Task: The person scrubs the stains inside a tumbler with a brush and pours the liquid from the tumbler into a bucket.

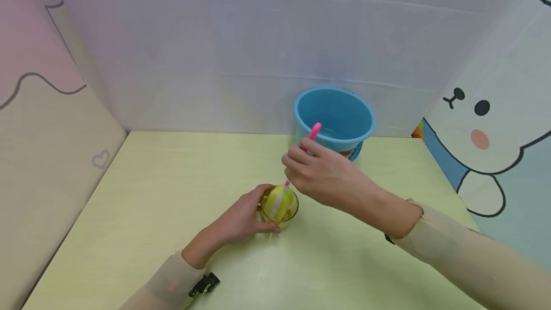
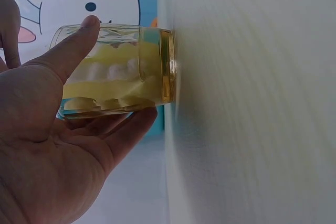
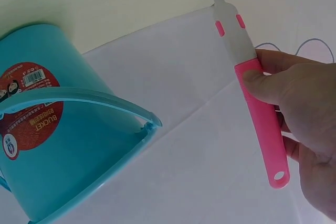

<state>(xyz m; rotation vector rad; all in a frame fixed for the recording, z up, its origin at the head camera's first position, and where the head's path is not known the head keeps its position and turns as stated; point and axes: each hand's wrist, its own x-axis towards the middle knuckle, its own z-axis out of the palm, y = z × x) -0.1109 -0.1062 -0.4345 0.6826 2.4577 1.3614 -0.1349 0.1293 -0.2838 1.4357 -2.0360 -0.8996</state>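
An amber see-through glass (image 2: 167,66) stands upright on the table, held from the left by my left hand (image 1: 241,219) with the thumb on the near side and fingers on the far side. Inside it sits the yellow and white sponge head (image 1: 277,202) of a cup brush. My right hand (image 1: 320,171) grips the brush's pink handle (image 3: 265,124), which slants up and away over the glass. In the right wrist view the thumb presses on the ribbed part of the handle, below a grey-white neck (image 3: 233,30).
Behind the right hand, at the table's back edge, a blue bucket (image 1: 303,130) with a red label stands close to the wall. The pale yellow table (image 1: 172,181) is bordered by a whitish back wall (image 1: 193,61) and printed side panels (image 1: 495,109).
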